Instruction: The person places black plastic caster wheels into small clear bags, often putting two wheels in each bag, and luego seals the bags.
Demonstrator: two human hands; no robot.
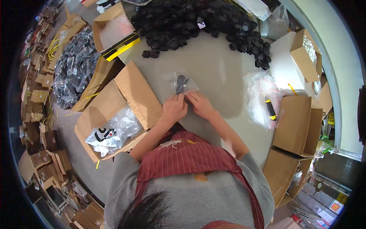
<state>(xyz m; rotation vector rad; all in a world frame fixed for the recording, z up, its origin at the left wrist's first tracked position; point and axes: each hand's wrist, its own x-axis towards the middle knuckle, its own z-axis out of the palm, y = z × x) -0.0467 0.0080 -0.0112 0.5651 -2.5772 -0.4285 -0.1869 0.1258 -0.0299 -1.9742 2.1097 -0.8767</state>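
Observation:
A small see-through plastic bag (191,84) lies on the grey tabletop in front of me, with a black part (182,80) inside it, round at one end and narrower toward me. At the bag's near edge my left hand (175,108) is closed, fingers pinching the plastic. Close beside it, my right hand (200,105) also has its fingertips pressed together on that edge. Exactly how the fingers grip the plastic is partly hidden by the hands themselves.
A large heap of black parts (171,23) covers the table's far side. Flat plastic bags (257,95) and a yellow-black utility knife (271,110) lie to the right. Cardboard boxes (293,122) stand at right; an open carton (139,91) and a box of bagged parts (76,68) are left.

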